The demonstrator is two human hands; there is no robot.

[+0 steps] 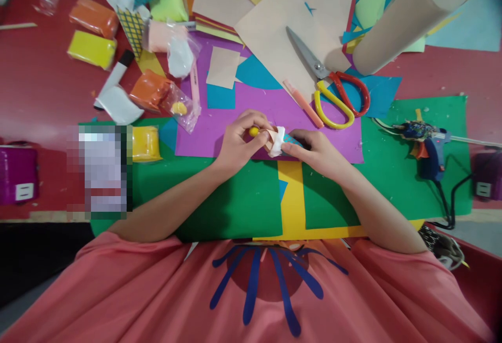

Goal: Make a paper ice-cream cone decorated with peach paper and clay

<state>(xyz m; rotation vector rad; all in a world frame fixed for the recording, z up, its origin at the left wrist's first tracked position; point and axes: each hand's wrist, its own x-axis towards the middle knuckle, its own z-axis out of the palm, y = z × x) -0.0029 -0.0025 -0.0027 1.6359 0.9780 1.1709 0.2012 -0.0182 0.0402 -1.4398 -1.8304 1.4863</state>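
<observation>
In front of me my right hand (319,152) is closed round a small blue patterned paper cone (291,140), which lies on its side with its mouth to the left. A band of white, soft-looking material (277,143) rings that mouth. My left hand (237,144) pinches a peach paper piece (270,138) at the white band. By the left fingers sits a small yellow ball (254,131); whether they grip it too I cannot tell. Just beyond the hands are a peach-coloured capped pen (304,103) and scissors (319,68) with red and yellow handles.
Green sheets (243,202) and a purple sheet (188,141) cover the table under my hands. A glue gun (431,149) with its cord is at right. Clay packets (92,50) and finished-looking cones (132,26) crowd the upper left. A cardboard tube (408,24) stands upper right.
</observation>
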